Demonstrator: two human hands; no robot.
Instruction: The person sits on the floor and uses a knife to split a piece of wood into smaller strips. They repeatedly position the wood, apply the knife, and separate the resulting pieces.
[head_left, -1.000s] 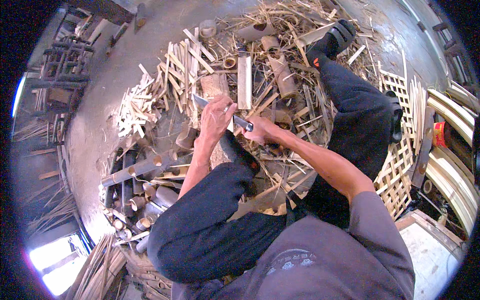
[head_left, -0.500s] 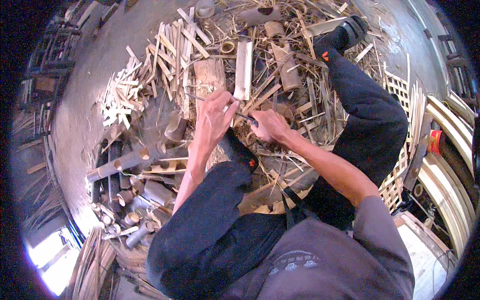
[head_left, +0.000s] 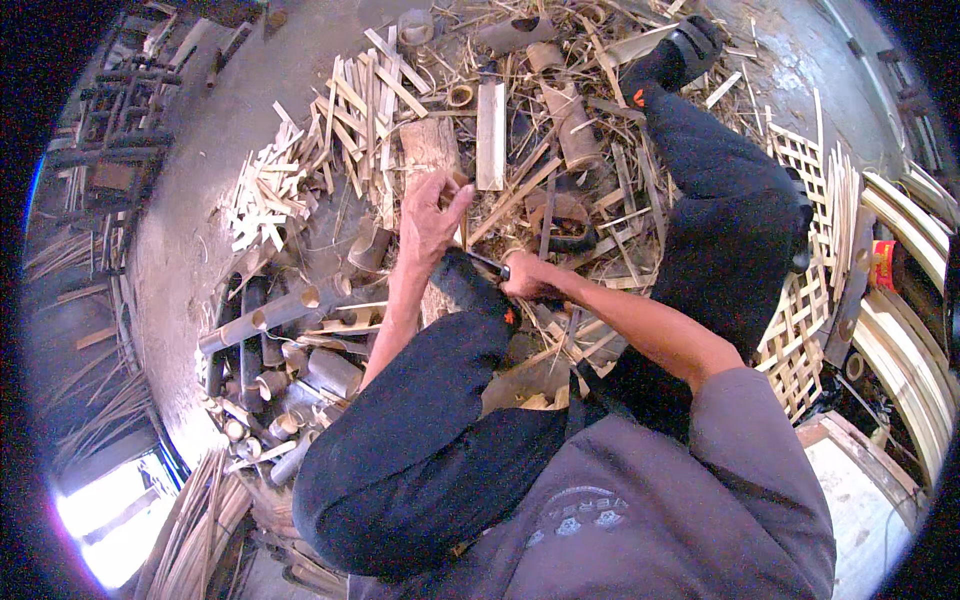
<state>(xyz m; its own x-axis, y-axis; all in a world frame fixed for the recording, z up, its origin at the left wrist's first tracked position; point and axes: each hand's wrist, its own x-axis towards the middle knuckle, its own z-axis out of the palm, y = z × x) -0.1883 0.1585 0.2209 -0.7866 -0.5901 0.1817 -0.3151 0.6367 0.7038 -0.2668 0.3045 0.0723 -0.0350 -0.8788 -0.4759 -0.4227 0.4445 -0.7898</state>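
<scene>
My right hand [head_left: 528, 276] is closed round the dark handle of a knife [head_left: 490, 263], whose narrow grey blade points left over my left shin. Just left of it, my left hand [head_left: 430, 218] is above a thick pale wooden log [head_left: 430, 147], its thumb bent toward the curled fingers. A thin tan sliver shows by that thumb, but what the fingers hold is mostly hidden. Beyond the hands a split bamboo slat [head_left: 491, 137] lies lengthwise, with a bamboo tube [head_left: 571, 125] to its right.
Cut bamboo strips [head_left: 268, 195] are heaped at the left. Below them lie several bamboo tubes [head_left: 280, 314]. My legs frame the work area, with my right shoe [head_left: 690, 48] far off. A woven lattice panel [head_left: 796, 350], long curved slats [head_left: 905, 375] and a red can [head_left: 882, 264] are at the right.
My right hand has drawn the knife slightly down and toward me. The long thin grey part left of my left hand no longer shows. My left hand has turned and its thumb has lifted.
</scene>
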